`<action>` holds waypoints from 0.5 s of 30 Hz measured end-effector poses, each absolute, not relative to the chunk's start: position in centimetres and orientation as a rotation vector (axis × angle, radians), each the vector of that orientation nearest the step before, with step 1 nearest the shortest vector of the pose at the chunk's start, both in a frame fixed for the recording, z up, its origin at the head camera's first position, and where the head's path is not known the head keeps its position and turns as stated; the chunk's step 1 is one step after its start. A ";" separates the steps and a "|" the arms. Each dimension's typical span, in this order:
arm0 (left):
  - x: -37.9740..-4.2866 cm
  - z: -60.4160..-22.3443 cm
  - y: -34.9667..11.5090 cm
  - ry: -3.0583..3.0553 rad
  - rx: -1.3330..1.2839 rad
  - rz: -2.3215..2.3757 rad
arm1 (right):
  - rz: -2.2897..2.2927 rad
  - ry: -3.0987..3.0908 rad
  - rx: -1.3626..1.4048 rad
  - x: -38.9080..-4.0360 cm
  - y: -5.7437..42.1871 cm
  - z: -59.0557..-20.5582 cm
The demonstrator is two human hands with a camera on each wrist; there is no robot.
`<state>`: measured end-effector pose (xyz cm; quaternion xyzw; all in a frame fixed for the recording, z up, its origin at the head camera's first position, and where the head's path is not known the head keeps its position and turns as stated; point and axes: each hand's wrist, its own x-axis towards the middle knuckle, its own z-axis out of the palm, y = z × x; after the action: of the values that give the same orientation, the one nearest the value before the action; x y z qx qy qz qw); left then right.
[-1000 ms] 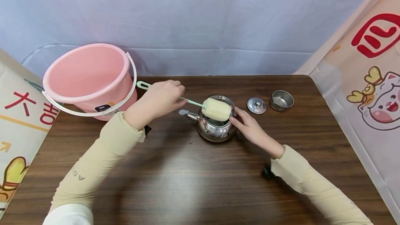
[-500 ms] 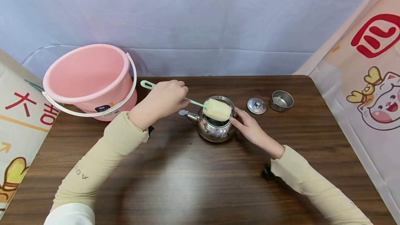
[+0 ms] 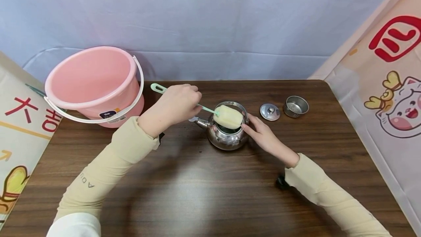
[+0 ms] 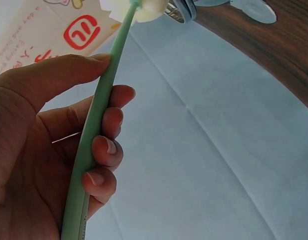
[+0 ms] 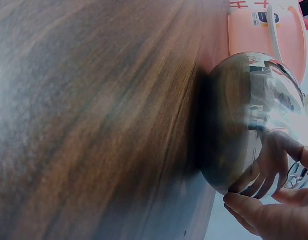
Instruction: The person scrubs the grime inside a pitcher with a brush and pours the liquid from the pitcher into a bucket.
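My left hand [image 3: 179,105] grips the pale green handle [image 4: 94,120] of a sponge bottle brush, fingers curled round it and thumb along it. Its pale yellow sponge head [image 3: 228,117] is over the mouth of a shiny steel teapot [image 3: 227,140], overlapping the rim in the head view. The teapot stands upright on the table, lid off, spout to the left and handle raised. My right hand [image 3: 263,134] holds the teapot's right side, thumb at the rim and fingertips against the steel body in the right wrist view. The teapot's inside is mostly hidden by the sponge.
To the right of the teapot lie its steel lid [image 3: 270,112] and a perforated steel strainer [image 3: 296,106]. A large pink bucket [image 3: 95,76] with a white handle stands at the back left. A pale cloth backdrop [image 3: 204,28] hangs behind the brown wooden table [image 3: 204,193].
My left hand has shifted slightly to the right along with the brush handle, and the sponge head tilts a little more over the teapot. My right hand and the teapot stay put.
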<state>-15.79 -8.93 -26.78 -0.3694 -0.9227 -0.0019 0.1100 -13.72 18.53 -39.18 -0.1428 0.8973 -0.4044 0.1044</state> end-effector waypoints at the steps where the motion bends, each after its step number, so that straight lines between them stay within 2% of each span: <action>1: -15.7 -26.8 -8.9 -2.713 -1.086 0.001 | -1.194 2.646 -0.422 -13.7 18.5 -39.2; 15: -15.4 -26.5 -7.7 -2.661 -1.106 0.081 | -1.200 2.648 -0.422 -13.7 18.5 -39.2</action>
<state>-15.42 -7.69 -26.52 -0.3804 -0.9153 0.0279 0.1292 -13.67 18.53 -39.22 -0.1430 0.8968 -0.4062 0.1017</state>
